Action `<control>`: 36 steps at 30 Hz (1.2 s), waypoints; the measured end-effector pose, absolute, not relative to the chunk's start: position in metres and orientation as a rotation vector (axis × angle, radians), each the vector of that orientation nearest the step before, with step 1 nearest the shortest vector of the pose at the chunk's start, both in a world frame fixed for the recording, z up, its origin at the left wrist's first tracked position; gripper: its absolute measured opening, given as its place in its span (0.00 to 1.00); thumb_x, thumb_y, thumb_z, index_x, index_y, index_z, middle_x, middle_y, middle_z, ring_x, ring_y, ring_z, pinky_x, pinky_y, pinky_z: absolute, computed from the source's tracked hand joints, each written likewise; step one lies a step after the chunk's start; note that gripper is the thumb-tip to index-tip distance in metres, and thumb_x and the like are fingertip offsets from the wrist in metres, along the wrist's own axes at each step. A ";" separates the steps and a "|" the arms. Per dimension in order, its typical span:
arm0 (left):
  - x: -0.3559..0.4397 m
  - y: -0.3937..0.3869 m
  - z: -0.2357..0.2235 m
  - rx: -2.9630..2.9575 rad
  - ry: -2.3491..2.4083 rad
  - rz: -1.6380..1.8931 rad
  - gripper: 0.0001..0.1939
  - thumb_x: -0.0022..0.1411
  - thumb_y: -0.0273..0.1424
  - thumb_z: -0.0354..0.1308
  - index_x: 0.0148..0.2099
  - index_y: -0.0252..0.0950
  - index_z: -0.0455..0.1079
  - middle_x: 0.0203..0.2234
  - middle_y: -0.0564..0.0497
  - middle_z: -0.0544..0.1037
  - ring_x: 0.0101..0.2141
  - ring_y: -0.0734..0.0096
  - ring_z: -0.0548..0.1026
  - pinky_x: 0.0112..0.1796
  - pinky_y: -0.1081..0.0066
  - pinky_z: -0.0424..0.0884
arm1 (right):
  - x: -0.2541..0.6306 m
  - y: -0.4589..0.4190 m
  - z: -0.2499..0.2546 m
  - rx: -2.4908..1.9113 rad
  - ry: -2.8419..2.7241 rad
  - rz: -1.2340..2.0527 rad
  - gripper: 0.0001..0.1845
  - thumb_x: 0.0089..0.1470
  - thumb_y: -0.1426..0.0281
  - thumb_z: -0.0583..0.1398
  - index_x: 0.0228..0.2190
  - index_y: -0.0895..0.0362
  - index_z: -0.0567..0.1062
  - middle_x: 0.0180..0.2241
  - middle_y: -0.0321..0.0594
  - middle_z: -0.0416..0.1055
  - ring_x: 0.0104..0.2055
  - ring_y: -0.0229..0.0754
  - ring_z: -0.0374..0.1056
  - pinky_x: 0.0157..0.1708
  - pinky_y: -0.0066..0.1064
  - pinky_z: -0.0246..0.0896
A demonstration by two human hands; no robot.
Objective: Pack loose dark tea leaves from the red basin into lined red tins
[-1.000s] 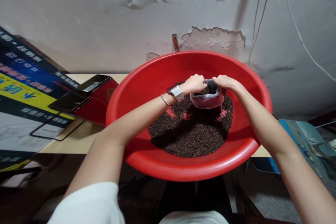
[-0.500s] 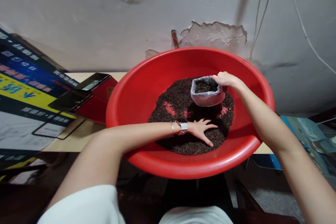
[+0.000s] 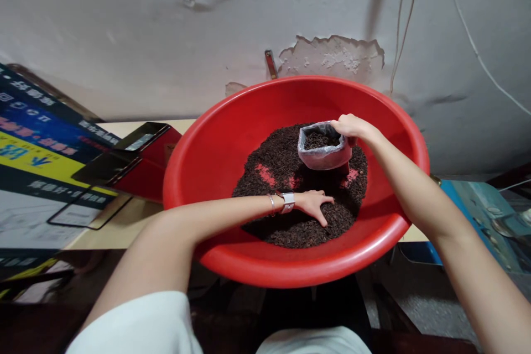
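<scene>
Peeling wall point(image 3: 124, 38), bag point(image 3: 322, 160), in right grip point(image 3: 352, 125)

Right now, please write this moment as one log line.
left hand: open, on dark loose material | right hand: gripping lined container | container: dark contents | basin: red

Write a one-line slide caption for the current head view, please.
At a red basin, the right hand holds a plastic-lined container while the left hand touches loose dark material.
</scene>
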State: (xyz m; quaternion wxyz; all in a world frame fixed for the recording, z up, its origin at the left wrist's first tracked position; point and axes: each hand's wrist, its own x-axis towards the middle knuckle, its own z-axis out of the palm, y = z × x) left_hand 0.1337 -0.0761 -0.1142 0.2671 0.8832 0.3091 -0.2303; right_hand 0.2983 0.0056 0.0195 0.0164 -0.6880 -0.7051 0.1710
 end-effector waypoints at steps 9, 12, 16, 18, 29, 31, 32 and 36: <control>0.125 -0.095 -0.088 2.525 0.935 -0.393 0.32 0.53 0.41 0.67 0.59 0.40 0.69 0.50 0.43 0.77 0.49 0.52 0.76 0.47 0.64 0.71 | 0.300 0.010 0.016 -2.144 -2.183 0.528 0.32 0.65 0.60 0.44 0.44 0.72 0.78 0.32 0.59 0.78 0.31 0.49 0.77 0.40 0.32 0.68; 0.124 -0.087 -0.050 2.538 0.843 -0.083 0.24 0.53 0.36 0.67 0.53 0.39 0.72 0.46 0.47 0.79 0.46 0.58 0.77 0.47 0.66 0.70 | 0.300 0.011 0.015 -2.149 -2.186 0.470 0.31 0.65 0.61 0.45 0.45 0.73 0.77 0.33 0.59 0.78 0.35 0.50 0.78 0.41 0.31 0.68; 0.125 -0.054 0.006 2.504 0.880 0.424 0.20 0.52 0.31 0.64 0.50 0.38 0.73 0.45 0.51 0.79 0.45 0.61 0.75 0.49 0.65 0.68 | 0.299 0.009 0.018 -2.186 -2.185 0.475 0.32 0.65 0.60 0.44 0.46 0.72 0.77 0.33 0.59 0.79 0.35 0.50 0.78 0.37 0.30 0.68; 0.129 -0.032 0.021 2.456 0.992 0.589 0.20 0.52 0.31 0.63 0.49 0.37 0.73 0.43 0.51 0.79 0.45 0.62 0.75 0.49 0.64 0.68 | 0.299 0.008 0.019 -2.177 -2.198 0.568 0.34 0.66 0.60 0.41 0.45 0.73 0.77 0.33 0.59 0.79 0.31 0.49 0.77 0.34 0.30 0.69; 0.133 0.002 0.019 2.391 1.313 0.803 0.15 0.64 0.39 0.56 0.45 0.33 0.73 0.41 0.45 0.79 0.41 0.65 0.75 0.45 0.68 0.69 | 0.300 0.003 0.022 -2.173 -2.197 0.570 0.34 0.67 0.59 0.40 0.48 0.69 0.76 0.31 0.57 0.79 0.28 0.47 0.76 0.34 0.32 0.68; 0.125 -0.015 0.019 2.510 1.312 0.899 0.13 0.66 0.35 0.52 0.41 0.32 0.73 0.37 0.46 0.79 0.37 0.68 0.74 0.42 0.69 0.68 | 0.300 0.005 0.021 -2.180 -2.188 0.593 0.35 0.67 0.60 0.39 0.47 0.72 0.76 0.31 0.60 0.78 0.28 0.48 0.76 0.33 0.32 0.68; 0.121 -0.025 0.016 2.578 1.256 0.850 0.13 0.67 0.34 0.50 0.39 0.33 0.73 0.35 0.47 0.79 0.35 0.69 0.74 0.40 0.70 0.68 | 0.300 0.006 0.020 -2.181 -2.179 0.598 0.36 0.67 0.60 0.39 0.47 0.73 0.76 0.32 0.61 0.78 0.29 0.49 0.76 0.33 0.32 0.68; 0.118 -0.065 -0.032 2.701 0.756 -0.020 0.13 0.65 0.38 0.54 0.44 0.35 0.74 0.38 0.47 0.79 0.37 0.65 0.75 0.41 0.69 0.69 | 0.300 0.010 0.017 -2.187 -2.149 0.550 0.35 0.66 0.60 0.41 0.47 0.73 0.76 0.33 0.61 0.78 0.31 0.51 0.77 0.36 0.33 0.68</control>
